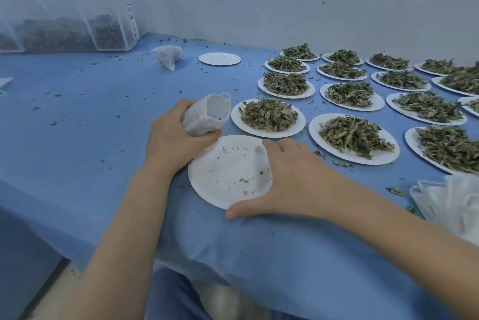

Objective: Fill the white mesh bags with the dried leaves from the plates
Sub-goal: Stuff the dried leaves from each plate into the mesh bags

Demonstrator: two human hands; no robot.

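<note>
My left hand [172,135] grips a white mesh bag [207,115] by its lower part, with the open mouth facing right toward the plates. A white paper plate [228,169] holding only leaf crumbs lies in front of me. My right hand [287,180] holds that plate's right edge, fingers on top and thumb along the near rim. Just beyond stands a plate heaped with dried leaves [268,116]. Several more heaped plates [353,135] fill the table to the right.
A filled mesh bag [168,55] and a bare plate [219,58] lie farther back on the blue cloth [90,117]. Clear bins of dried leaves [108,32] stand at the back left. A pile of unfilled mesh bags [451,203] lies at the right edge. Leaf crumbs are scattered around.
</note>
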